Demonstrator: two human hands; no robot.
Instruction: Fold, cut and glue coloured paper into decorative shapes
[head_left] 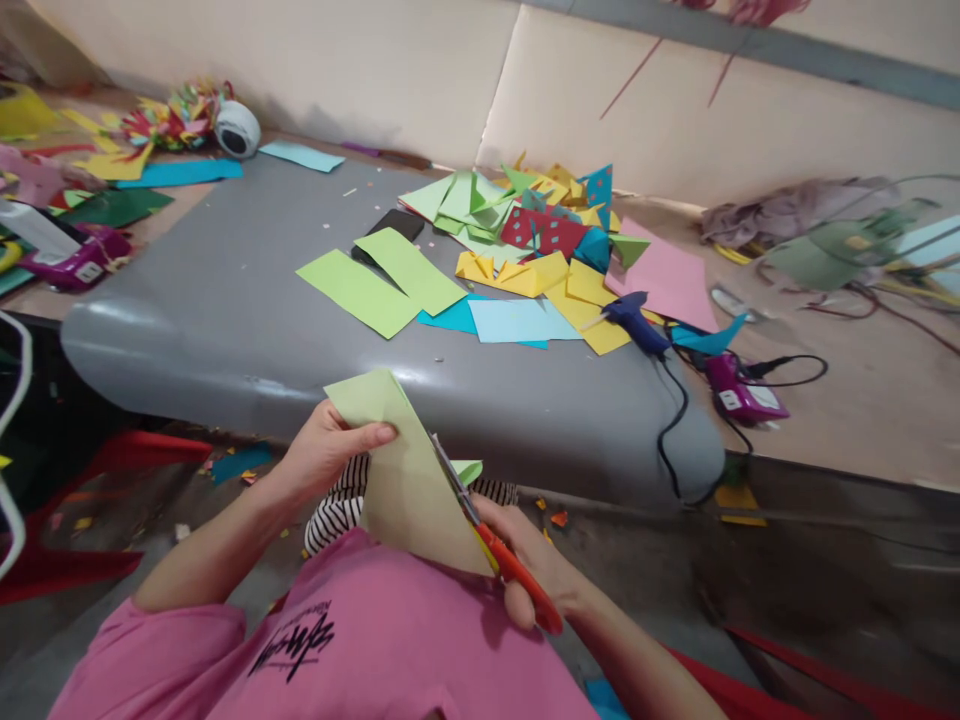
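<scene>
A pale green sheet of paper (420, 490) hangs in front of my pink shirt, below the table's front edge. My left hand (337, 445) pinches its upper left part, thumb on top. My right hand (529, 560) is closed on the orange-handled scissors (499, 550), whose blades lie along the sheet's right edge and point up and left. A small curled green piece (469, 471) shows just right of the blades. On the grey table cover (262, 290) lie two bright green rectangles (360, 292), overlapping a dark phone (397, 226) behind them.
Folded coloured papers (540, 225) are heaped at the table's back middle. A blue glue gun (636, 322) with a dark cord lies at the right, near a purple power socket (746, 390). A white tape roll (237, 128) stands back left. Red chairs (67, 560) are below.
</scene>
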